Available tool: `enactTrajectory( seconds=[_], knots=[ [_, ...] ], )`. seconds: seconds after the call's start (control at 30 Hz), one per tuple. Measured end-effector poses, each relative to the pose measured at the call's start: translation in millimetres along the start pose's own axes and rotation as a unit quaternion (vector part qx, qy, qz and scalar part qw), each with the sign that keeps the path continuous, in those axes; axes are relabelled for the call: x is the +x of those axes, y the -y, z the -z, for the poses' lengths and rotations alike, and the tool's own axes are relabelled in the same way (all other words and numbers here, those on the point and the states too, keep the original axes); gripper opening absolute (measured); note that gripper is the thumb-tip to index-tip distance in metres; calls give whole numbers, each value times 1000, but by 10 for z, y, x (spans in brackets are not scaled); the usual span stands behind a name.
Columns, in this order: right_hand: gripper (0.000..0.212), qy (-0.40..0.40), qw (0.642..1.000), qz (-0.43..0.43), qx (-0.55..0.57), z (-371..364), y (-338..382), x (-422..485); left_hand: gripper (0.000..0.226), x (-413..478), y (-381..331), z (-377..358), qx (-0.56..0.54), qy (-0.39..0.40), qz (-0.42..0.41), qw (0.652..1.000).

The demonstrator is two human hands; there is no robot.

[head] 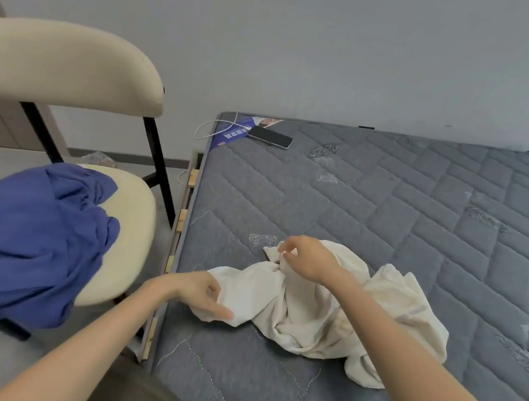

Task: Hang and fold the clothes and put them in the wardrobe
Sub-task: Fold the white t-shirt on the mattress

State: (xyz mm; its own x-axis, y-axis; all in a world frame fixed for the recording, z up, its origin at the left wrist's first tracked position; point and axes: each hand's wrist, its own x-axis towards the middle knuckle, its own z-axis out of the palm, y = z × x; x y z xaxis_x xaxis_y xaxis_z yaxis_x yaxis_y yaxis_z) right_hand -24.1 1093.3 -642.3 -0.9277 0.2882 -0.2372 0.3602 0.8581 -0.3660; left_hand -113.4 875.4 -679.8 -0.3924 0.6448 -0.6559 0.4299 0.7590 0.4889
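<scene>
cream garment lies crumpled on a grey quilted mattress, close to the mattress's left edge and the near end, bunched into folds with one loose end trailing off to the right. both hands are at its left part. the right hand is at the far side of the heap, fingers curled, with thumb and forefinger nipped together on a small corner of the fabric that sticks up beside them. the left hand is at the near-left edge of the garment, just inside the mattress's edge. its forefinger is stretched flat over the cloth and the hem runs between that finger and the thumb. whether it squeezes the cloth or only rests on it cannot be told.

at the mattress's far-left corner is a blue label with white printed characters, seen upside down and too small to read. a dark phone lies face up just beside it, with a white cable looping over the mattress's edge.

left of the bed stands a chair with a cream padded seat and back on black legs. a blue garment is heaped on the seat and hangs over its near-left side.
</scene>
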Motion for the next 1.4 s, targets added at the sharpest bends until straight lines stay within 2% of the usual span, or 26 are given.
enactTrajectory(
  seconds=[0.1,0.23,0.27,0.33,0.4,0.5,0.6,0.7,0.83,0.87,0.9,0.93,1.0,1.07,1.2,1.27,1.33,1.4],
  knots=[
    [41,13,999,1,-44,-124,-48,203,50,115,-53,-16,-79,-97,-23,992],
    [75,51,989,-77,-118,-310,-79,303,48,285,-123,-114,-91,-127,-26,987],
    [75,70,984,-98,-131,-349,-105,296,44,309,-130,-138,-78,-123,-23,989],
    [49,72,981,-113,-142,-398,-190,295,33,333,-118,-136,-77,-122,-33,989],
    [22,20,987,-105,-121,-374,-255,327,30,331,-76,-38,-100,-172,-47,979],
    [17,-149,984,-98,-22,-141,-233,418,30,273,-29,240,-144,-278,-62,948],
    [22,-325,933,-76,134,398,-26,479,30,124,-124,596,-173,-382,-91,903],
    [23,-435,867,-29,240,1025,202,440,33,-92,-361,1009,-206,-491,-135,835],
    [18,-527,796,19,299,1545,327,263,22,-308,-578,1415,-265,-611,-156,729],
    [16,-531,788,10,311,1590,322,222,19,-324,-577,1453,-270,-624,-158,716],
    [14,-532,782,-12,325,1593,298,190,16,-327,-558,1465,-268,-626,-153,716],
    [13,-529,779,-44,335,1570,266,150,12,-305,-515,1458,-259,-613,-140,733],
    [20,-500,796,-116,320,1435,166,62,6,-222,-390,1360,-220,-547,-95,802],
    [29,-452,831,-144,290,1223,67,-34,19,-117,-259,1169,-165,-467,-52,867],
    [33,-323,874,-136,336,801,-66,-186,54,-11,-205,717,-104,-373,-73,919],
    [33,-182,910,-140,345,732,-78,-331,63,34,-257,545,-65,-339,-101,933],
    [29,47,944,-179,272,695,-63,-510,68,78,-314,397,-28,-318,-116,941],
    [16,265,926,-213,162,587,-29,-649,69,124,-364,258,-2,-285,-121,951]
  ],
)
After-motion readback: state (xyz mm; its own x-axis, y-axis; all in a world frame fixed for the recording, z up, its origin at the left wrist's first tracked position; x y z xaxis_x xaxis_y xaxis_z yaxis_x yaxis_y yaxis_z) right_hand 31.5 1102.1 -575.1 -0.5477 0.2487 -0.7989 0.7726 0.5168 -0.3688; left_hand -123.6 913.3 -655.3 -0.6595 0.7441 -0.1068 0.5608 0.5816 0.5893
